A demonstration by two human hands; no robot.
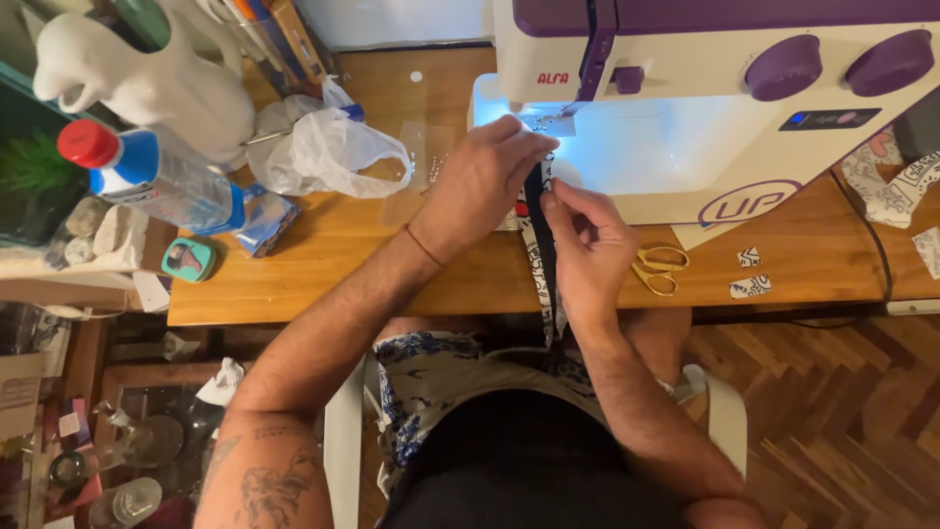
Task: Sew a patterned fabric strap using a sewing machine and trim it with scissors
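Note:
A narrow dark blue and white patterned fabric strip (541,257) runs from under the needle of a white and purple sewing machine (705,108) down over the table's front edge to my lap. My left hand (482,178) rests on the strip just in front of the needle, fingertips pressing it onto the lit machine bed. My right hand (586,240) pinches the strip's right edge a little nearer to me.
Gold-handled scissors (658,269) and small fabric scraps (750,286) lie right of my right hand on the wooden table (323,264). To the left are a crumpled plastic bag (328,152), a clear bottle with a red cap (157,176), a white ceramic jug (147,78) and a small teal case (189,260).

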